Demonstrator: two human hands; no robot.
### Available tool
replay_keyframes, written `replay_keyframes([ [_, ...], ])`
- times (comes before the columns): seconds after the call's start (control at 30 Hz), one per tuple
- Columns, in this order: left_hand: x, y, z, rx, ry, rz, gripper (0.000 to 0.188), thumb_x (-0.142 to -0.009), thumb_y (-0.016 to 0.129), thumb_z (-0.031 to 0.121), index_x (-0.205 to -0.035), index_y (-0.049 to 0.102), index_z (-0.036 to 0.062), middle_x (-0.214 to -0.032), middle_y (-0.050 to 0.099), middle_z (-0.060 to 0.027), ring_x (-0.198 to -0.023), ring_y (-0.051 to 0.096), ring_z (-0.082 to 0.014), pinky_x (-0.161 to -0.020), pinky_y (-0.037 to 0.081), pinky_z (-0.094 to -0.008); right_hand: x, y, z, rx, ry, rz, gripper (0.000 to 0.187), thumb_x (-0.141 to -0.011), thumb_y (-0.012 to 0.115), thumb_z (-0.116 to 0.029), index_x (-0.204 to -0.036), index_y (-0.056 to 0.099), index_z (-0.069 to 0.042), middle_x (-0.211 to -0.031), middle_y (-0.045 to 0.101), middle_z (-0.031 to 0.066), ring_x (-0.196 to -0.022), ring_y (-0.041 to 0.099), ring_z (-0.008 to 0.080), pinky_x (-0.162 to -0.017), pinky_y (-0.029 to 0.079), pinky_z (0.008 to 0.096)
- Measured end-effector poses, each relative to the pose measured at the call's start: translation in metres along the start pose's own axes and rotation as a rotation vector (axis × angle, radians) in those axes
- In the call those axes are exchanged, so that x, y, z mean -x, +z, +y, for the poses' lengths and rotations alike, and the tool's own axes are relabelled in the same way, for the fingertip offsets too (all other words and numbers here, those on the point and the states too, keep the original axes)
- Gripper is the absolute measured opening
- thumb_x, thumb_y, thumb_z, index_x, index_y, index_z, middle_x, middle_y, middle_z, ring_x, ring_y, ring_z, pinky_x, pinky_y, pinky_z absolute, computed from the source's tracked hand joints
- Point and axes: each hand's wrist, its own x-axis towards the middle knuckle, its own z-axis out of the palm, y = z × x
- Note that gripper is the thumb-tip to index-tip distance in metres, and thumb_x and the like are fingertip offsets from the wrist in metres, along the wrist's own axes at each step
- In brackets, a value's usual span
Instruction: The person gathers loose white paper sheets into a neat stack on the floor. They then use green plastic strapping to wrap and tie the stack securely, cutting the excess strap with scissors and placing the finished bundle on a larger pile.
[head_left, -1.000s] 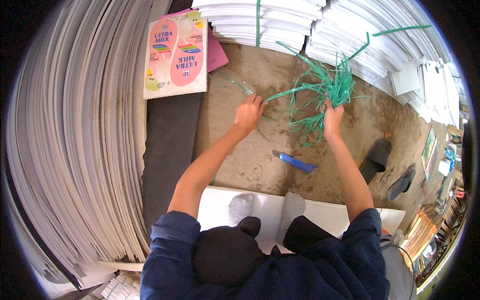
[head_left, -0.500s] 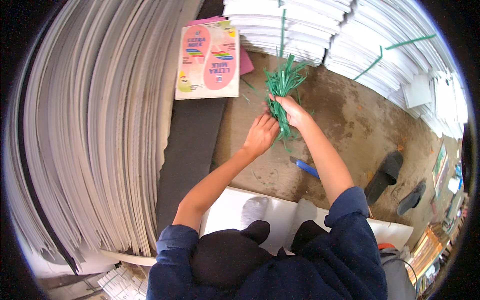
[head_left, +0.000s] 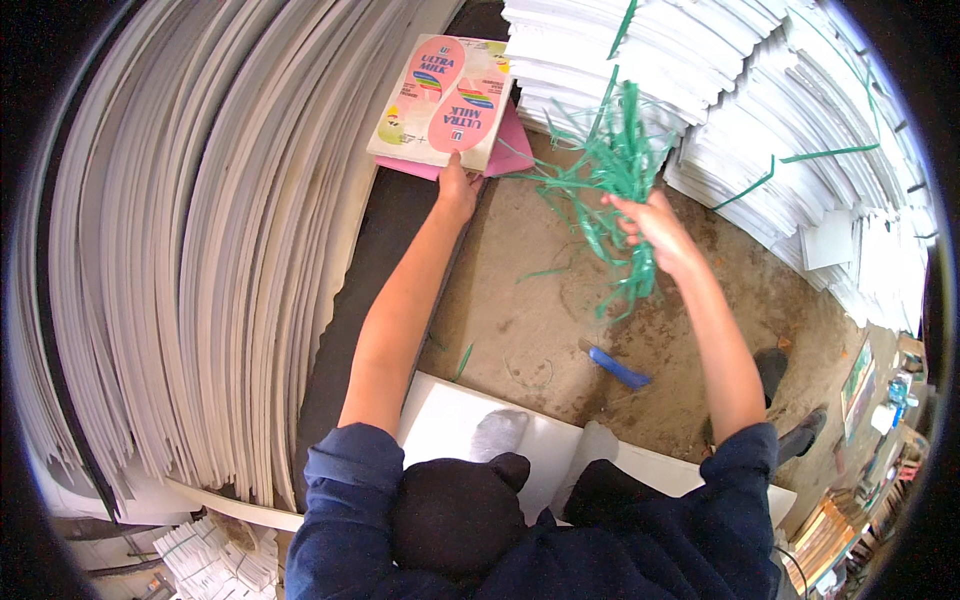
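My right hand is closed round a loose bunch of green plastic strips, held above the floor. Long ends of the strips trail out to the left and below the hand. On the left, my left hand grips the near edge of a thick pink-and-white printed cardboard piece. Its thumb lies on top and the fingers are underneath, mostly hidden. Beneath this cardboard a plain pink sheet sticks out.
Tall stacks of pale sheets fill the left side. White stacks tied with green strap stand at the far right. A blue cutter knife lies on the floor. Dark sandals rest at the right.
My left hand has left the green strips and taken hold of the printed cardboard, whose near edge is now tilted. My right hand has moved right with the strips, which have spread looser.
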Motion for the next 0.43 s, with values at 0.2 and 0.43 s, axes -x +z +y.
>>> replay_keyframes([
  [0.2,0.023,0.019,-0.023,-0.688,0.331,-0.021,0.056,-0.087,0.044,0.025,-0.134,0.022,0.0044,-0.131,0.036,-0.0160,-0.121,0.035,-0.0243,-0.101,0.023,-0.0355,0.042,-0.046,-0.072,-0.001,-0.054,0.031,0.015,-0.085,0.053,-0.021,-0.089,0.056,-0.007,-0.060,0.033,-0.0083,-0.051,0.030,0.0027,-0.042,0.023,0.0190],
  [0.43,0.236,0.165,0.061,-1.376,0.519,-0.684,0.034,-0.086,0.046,0.029,-0.111,0.050,0.0064,-0.103,0.055,-0.0127,-0.105,0.048,-0.0263,-0.102,0.015,-0.0500,0.204,-0.070,-0.241,-0.166,-0.097,0.069,0.013,-0.084,0.050,-0.011,-0.090,0.059,-0.004,-0.059,0.037,-0.0072,-0.049,0.032,0.0037,-0.044,0.028,0.0200],
])
